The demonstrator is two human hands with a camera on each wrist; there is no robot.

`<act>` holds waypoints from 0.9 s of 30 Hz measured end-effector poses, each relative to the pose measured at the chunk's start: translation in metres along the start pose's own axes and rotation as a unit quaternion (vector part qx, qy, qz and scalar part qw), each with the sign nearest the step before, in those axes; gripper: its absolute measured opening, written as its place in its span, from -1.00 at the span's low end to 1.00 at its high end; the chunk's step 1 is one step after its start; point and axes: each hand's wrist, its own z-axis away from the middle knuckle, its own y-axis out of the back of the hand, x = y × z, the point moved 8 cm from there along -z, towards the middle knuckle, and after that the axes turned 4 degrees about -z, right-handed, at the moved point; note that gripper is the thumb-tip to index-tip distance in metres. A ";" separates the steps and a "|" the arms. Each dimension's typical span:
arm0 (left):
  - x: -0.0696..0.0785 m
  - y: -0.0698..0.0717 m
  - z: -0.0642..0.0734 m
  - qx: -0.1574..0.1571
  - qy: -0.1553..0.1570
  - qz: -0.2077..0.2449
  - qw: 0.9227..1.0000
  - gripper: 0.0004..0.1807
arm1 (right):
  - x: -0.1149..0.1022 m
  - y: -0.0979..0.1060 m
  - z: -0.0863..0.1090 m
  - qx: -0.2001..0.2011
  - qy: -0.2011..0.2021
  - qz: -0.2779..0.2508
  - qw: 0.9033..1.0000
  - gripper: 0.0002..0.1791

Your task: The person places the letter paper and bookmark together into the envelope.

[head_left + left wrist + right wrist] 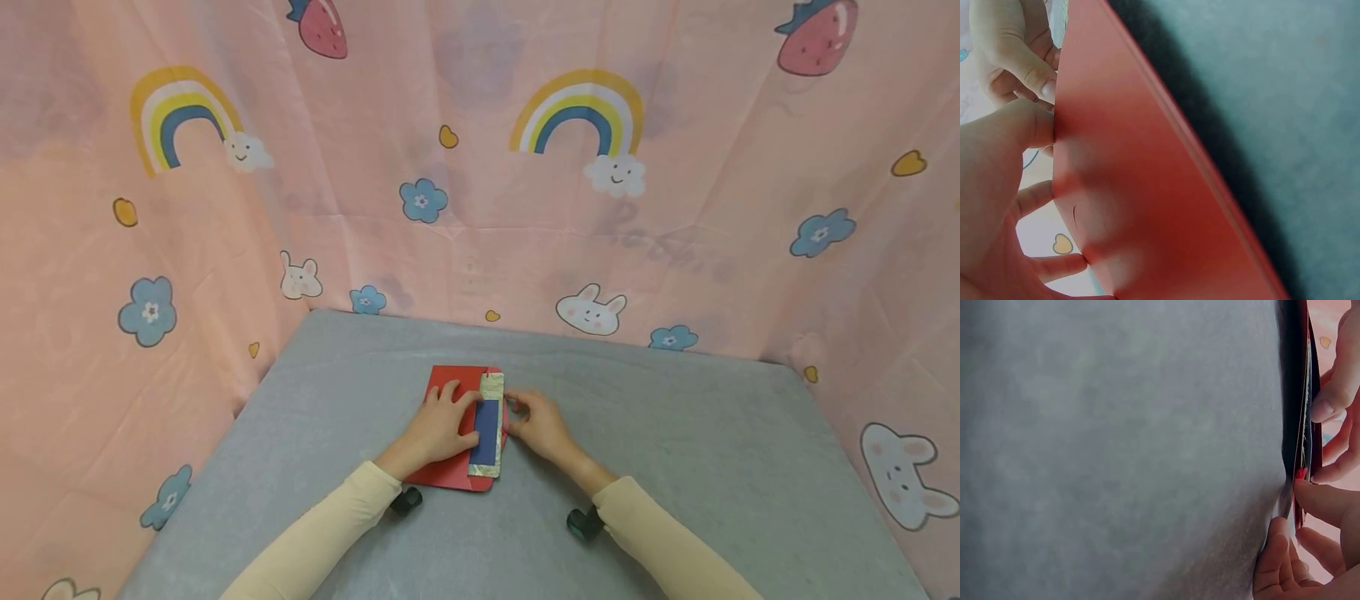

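Observation:
A red envelope (pixel 450 474) lies flat on the grey table. Across its right side is a narrow card (pixel 487 433), blue in the middle with a pale patterned border, partly hidden in the envelope. My left hand (pixel 438 425) rests on the envelope with fingers spread, its thumb and index fingertip at the card's left edge. On the opposite side, my right hand (pixel 542 429) holds the envelope's right edge, where a pinkish flap (pixel 506 417) shows. In the right wrist view its thumb and bent fingers sit at the thin layered edge; their exact grip is partly hidden.
The grey table (pixel 675 442) extends on both sides of the envelope. A pink printed cloth (pixel 480 250) hangs behind and at both sides. Dark wrist devices (pixel 585 524) sit beneath both cream sleeves (pixel 330 525).

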 end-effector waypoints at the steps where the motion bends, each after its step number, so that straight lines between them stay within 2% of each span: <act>1: 0.000 0.000 0.000 0.001 0.000 0.000 1.000 -0.35 | 0.000 0.000 0.000 -0.001 0.000 0.001 1.000 -0.45; 15: -0.001 0.000 0.000 -0.001 0.003 0.000 1.000 -0.35 | -0.004 -0.006 0.000 -0.012 -0.007 0.021 1.000 -0.40; 27: 0.001 0.000 0.000 0.000 0.000 -0.004 1.000 -0.35 | -0.009 -0.010 0.000 0.009 0.000 0.047 0.999 -0.42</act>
